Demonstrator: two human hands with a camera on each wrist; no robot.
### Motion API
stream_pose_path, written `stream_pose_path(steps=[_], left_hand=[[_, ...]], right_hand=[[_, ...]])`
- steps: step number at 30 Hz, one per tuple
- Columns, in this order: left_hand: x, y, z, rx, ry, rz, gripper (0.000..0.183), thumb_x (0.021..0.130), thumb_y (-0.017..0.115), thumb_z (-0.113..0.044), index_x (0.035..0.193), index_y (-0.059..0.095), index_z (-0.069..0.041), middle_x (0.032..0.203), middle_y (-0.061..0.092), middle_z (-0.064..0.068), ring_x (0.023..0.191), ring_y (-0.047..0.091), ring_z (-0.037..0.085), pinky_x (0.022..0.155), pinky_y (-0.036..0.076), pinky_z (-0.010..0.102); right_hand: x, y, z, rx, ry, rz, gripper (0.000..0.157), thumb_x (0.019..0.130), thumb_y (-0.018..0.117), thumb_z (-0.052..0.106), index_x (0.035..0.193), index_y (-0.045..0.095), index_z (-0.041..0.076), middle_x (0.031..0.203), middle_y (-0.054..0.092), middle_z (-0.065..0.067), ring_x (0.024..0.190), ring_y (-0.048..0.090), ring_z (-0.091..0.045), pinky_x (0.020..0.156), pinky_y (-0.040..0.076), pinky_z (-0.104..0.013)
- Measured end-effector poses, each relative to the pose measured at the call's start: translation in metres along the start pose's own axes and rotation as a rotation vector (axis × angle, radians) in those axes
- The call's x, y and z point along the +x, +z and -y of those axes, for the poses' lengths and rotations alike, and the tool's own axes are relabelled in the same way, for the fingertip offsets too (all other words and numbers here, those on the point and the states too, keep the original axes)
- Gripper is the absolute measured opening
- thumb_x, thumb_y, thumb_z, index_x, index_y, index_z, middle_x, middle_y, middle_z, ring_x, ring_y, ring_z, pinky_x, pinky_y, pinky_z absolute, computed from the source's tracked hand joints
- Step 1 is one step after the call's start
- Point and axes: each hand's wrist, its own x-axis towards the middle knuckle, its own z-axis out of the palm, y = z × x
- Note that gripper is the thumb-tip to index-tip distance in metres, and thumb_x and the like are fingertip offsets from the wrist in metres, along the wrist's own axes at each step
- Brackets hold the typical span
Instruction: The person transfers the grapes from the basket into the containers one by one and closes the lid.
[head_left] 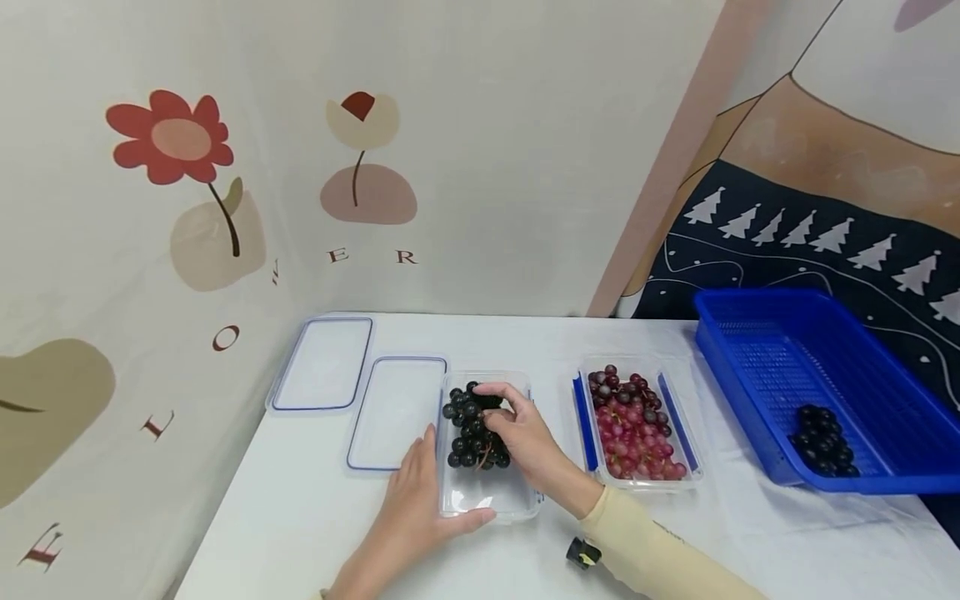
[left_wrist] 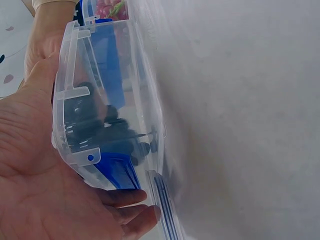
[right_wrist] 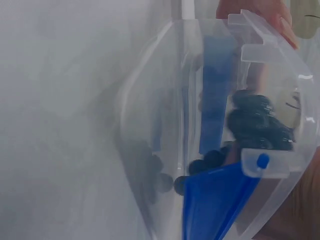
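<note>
A bunch of black grapes (head_left: 467, 427) lies in a clear plastic container (head_left: 491, 498) with blue side clips, leaving the near end of its floor bare. From the right, my right hand (head_left: 534, 446) reaches over the rim, its thumb and index finger pinching the bunch near its far end. My left hand (head_left: 414, 504) rests along the container's left side with fingers extended, its thumb by the near rim. Through the clear wall, dark grapes (right_wrist: 255, 122) show in the right wrist view. The left wrist view shows the left fingers (left_wrist: 142, 220) low beside the container's clip.
Two clear lids with blue seals, a near lid (head_left: 401, 412) and a far lid (head_left: 322, 364), lie to the left. A second container (head_left: 697, 467) of red and dark grapes stands to the right. Beyond it, a blue basket (head_left: 772, 375) holds more black grapes (head_left: 823, 442).
</note>
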Motion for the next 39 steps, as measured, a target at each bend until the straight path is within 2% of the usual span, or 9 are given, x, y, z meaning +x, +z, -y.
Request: stream_pose_path(steps=[4, 8, 14, 17, 20, 28, 32, 36, 39], left_hand=[[-0.001, -0.001, -0.001, -0.004, -0.005, 0.011, 0.141, 0.080, 0.089, -0.068, 0.168, 0.015, 0.012, 0.171, 0.026, 0.036, 0.156, 0.027, 0.054, 0.117, 0.028, 0.077], [-0.002, -0.002, -0.001, 0.004, 0.011, 0.007, 0.141, 0.079, 0.089, -0.069, 0.168, 0.014, 0.012, 0.169, 0.027, 0.038, 0.155, 0.029, 0.056, 0.117, 0.029, 0.077], [-0.003, -0.003, -0.002, -0.002, 0.016, -0.008, 0.142, 0.078, 0.090, -0.067, 0.168, 0.014, 0.012, 0.168, 0.029, 0.038, 0.155, 0.030, 0.055, 0.116, 0.029, 0.078], [-0.003, 0.000, -0.001, 0.001, 0.019, -0.016, 0.142, 0.078, 0.091, -0.067, 0.167, 0.015, 0.013, 0.168, 0.030, 0.038, 0.154, 0.031, 0.055, 0.116, 0.030, 0.078], [-0.002, 0.002, -0.001, 0.010, 0.028, -0.023, 0.141, 0.077, 0.091, -0.067, 0.167, 0.017, 0.012, 0.166, 0.032, 0.039, 0.153, 0.033, 0.055, 0.116, 0.032, 0.077], [-0.002, 0.002, -0.001, 0.013, 0.030, -0.032, 0.141, 0.077, 0.092, -0.066, 0.168, 0.016, 0.011, 0.164, 0.033, 0.042, 0.152, 0.033, 0.057, 0.116, 0.032, 0.076], [-0.003, 0.001, 0.000, 0.020, 0.030, -0.020, 0.140, 0.078, 0.091, -0.067, 0.168, 0.016, 0.011, 0.163, 0.034, 0.042, 0.152, 0.033, 0.057, 0.115, 0.032, 0.076], [-0.003, 0.000, -0.001, 0.018, 0.032, -0.010, 0.140, 0.079, 0.090, -0.067, 0.168, 0.015, 0.011, 0.163, 0.034, 0.042, 0.152, 0.033, 0.057, 0.115, 0.031, 0.077], [-0.003, 0.000, -0.001, 0.023, 0.031, -0.006, 0.139, 0.080, 0.089, -0.067, 0.168, 0.015, 0.011, 0.163, 0.035, 0.042, 0.152, 0.033, 0.056, 0.115, 0.032, 0.077]], right_hand=[[-0.006, 0.004, 0.001, -0.191, 0.042, 0.069, 0.048, 0.101, 0.061, 0.001, 0.147, 0.060, 0.013, 0.154, 0.049, -0.014, 0.117, 0.062, -0.024, 0.104, 0.052, -0.046], [-0.015, 0.009, 0.003, -0.407, -0.037, 0.121, 0.054, 0.099, 0.067, -0.002, 0.149, 0.055, 0.014, 0.155, 0.042, -0.016, 0.122, 0.059, -0.031, 0.100, 0.055, -0.049], [-0.025, 0.012, 0.009, -0.619, -0.059, 0.101, 0.085, 0.095, 0.078, 0.012, 0.165, 0.030, 0.005, 0.161, 0.029, -0.026, 0.138, 0.051, -0.044, 0.110, 0.047, -0.063], [-0.032, 0.011, 0.014, -0.653, -0.029, 0.102, 0.098, 0.097, 0.077, 0.020, 0.171, 0.016, 0.004, 0.170, 0.022, -0.028, 0.147, 0.043, -0.049, 0.114, 0.041, -0.069], [-0.042, 0.009, 0.019, -0.655, -0.019, 0.113, 0.100, 0.099, 0.075, 0.020, 0.173, 0.009, 0.004, 0.175, 0.015, -0.029, 0.151, 0.037, -0.051, 0.116, 0.037, -0.071], [-0.052, 0.011, 0.027, -0.808, 0.028, 0.120, 0.097, 0.106, 0.072, 0.025, 0.173, 0.007, 0.001, 0.174, 0.015, -0.033, 0.139, 0.053, -0.050, 0.111, 0.047, -0.065], [-0.043, 0.013, 0.024, -0.694, 0.053, 0.075, 0.098, 0.104, 0.071, 0.028, 0.170, 0.008, -0.006, 0.169, 0.020, -0.040, 0.147, 0.043, -0.055, 0.115, 0.038, -0.071], [-0.032, 0.014, 0.016, -0.560, 0.047, 0.014, 0.097, 0.100, 0.068, 0.025, 0.169, 0.009, -0.006, 0.170, 0.020, -0.038, 0.154, 0.031, -0.053, 0.119, 0.030, -0.073], [-0.025, 0.017, 0.006, -0.646, -0.002, 0.028, 0.091, 0.098, 0.069, 0.021, 0.170, 0.019, -0.001, 0.173, 0.017, -0.033, 0.154, 0.032, -0.053, 0.117, 0.034, -0.072]])
